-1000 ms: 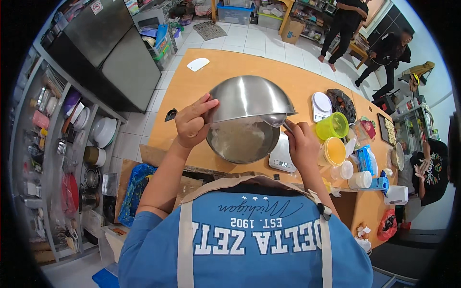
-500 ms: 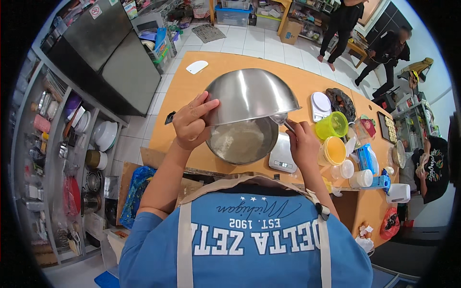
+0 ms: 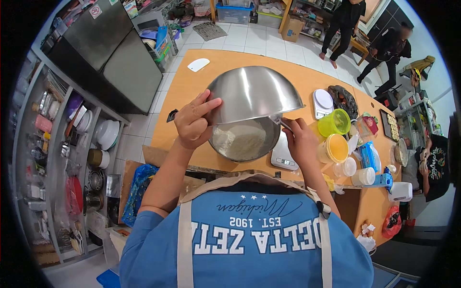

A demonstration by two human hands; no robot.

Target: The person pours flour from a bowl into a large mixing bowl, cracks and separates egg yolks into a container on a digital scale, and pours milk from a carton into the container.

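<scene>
Plainly, the tilted metal bowl gleams smooth and silvery.

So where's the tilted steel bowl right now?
In the head view, the tilted bowl is near the middle, held at its left side by the left hand, over the lower bowl.

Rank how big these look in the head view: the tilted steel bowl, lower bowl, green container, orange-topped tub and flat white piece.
1. Tilted steel bowl, raised nearer the camera, so true size unsure
2. Lower bowl, partly hidden
3. Green container and orange-topped tub: too alike to rank
4. Flat white piece
</scene>
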